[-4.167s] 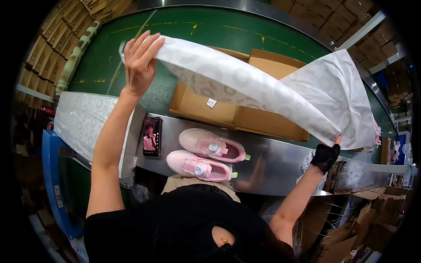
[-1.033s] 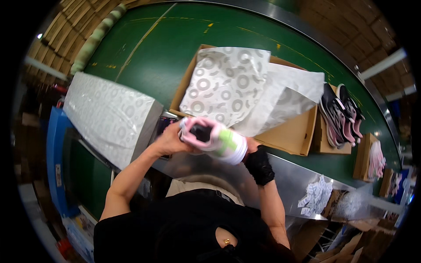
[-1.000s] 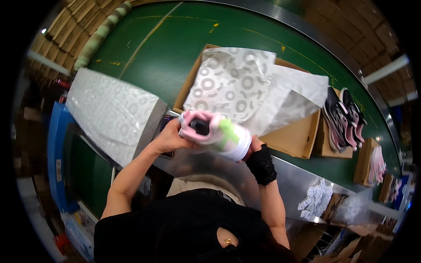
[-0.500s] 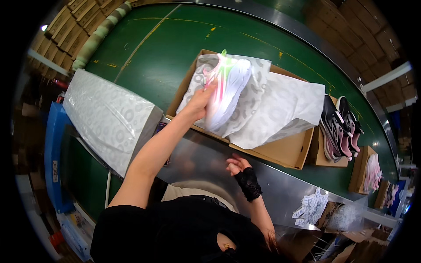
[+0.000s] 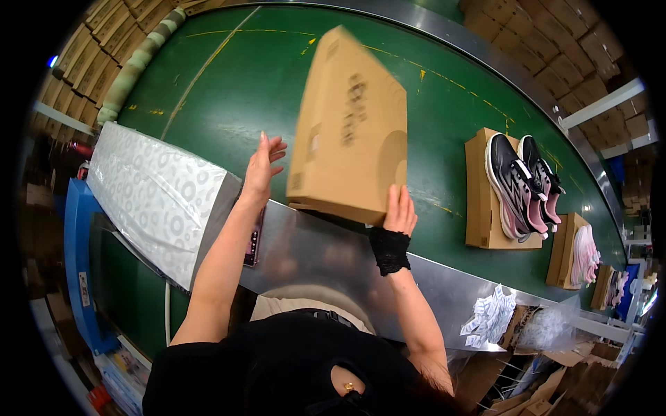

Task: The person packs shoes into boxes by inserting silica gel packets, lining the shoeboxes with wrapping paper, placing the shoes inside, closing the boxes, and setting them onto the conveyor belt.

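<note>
Plain brown cardboard box (image 5: 340, 163), flat-sided, sharp corners, over the smooth green belt (image 5: 440, 159). Shiny ring-print paper stack (image 5: 152, 201) left of it. Left hand's (image 5: 262, 168) empty beside the box, fingers spread; right hand (image 5: 398, 216) has straight fingers touching its near-right corner, can't tell if gripping.

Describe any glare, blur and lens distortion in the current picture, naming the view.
Head view: the far metal rail bows and the corners go black; head view: the brown box looks smeared, likely by motion; head view: pale sheen on the steel ledge.
</note>
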`<action>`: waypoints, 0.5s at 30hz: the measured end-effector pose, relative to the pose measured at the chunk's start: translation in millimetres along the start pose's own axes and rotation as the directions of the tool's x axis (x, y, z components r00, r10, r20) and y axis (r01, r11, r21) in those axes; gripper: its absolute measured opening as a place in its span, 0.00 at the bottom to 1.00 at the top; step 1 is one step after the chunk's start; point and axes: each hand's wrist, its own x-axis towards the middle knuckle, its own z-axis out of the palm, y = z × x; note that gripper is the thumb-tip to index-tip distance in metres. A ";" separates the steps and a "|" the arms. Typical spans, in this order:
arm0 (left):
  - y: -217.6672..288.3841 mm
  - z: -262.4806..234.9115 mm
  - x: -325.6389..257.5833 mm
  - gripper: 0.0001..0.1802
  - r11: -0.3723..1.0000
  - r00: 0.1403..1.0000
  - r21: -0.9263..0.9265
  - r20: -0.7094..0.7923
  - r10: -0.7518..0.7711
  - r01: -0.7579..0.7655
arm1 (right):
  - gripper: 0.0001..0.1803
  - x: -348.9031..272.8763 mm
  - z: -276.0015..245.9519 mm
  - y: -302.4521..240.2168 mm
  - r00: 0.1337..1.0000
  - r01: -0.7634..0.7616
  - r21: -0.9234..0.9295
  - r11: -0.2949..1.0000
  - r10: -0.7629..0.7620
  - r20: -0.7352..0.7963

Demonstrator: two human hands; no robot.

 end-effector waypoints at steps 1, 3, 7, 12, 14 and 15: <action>-3.1 -3.8 -2.8 0.44 0.994 0.993 0.091 0.094 -0.069 0.061 | 0.33 -4.7 7.6 2.5 0.995 0.064 -0.151 0.986 -0.051 0.087; -16.5 5.1 -4.9 0.36 0.904 0.991 0.414 0.123 0.057 -0.104 | 0.33 -7.0 18.3 3.1 0.992 0.097 -0.187 0.978 -0.079 0.100; -51.7 -8.0 28.1 0.29 0.863 0.989 0.489 0.128 0.073 -0.127 | 0.32 1.7 14.7 -10.3 0.986 0.118 -0.160 0.980 -0.096 0.140; -48.3 -2.0 -9.2 0.29 0.717 0.930 0.612 0.090 0.357 -0.335 | 0.32 -13.4 18.9 -1.7 0.986 0.107 -0.162 0.981 -0.084 0.143; -38.3 -0.4 8.4 0.31 0.728 0.955 0.623 0.118 0.274 -0.286 | 0.33 -17.9 22.1 0.4 0.989 0.136 -0.183 0.974 -0.124 0.078; -39.4 -5.7 21.8 0.32 0.774 0.982 0.605 0.124 0.140 -0.187 | 0.33 0.7 8.5 -8.8 0.987 0.130 -0.137 0.982 -0.114 0.117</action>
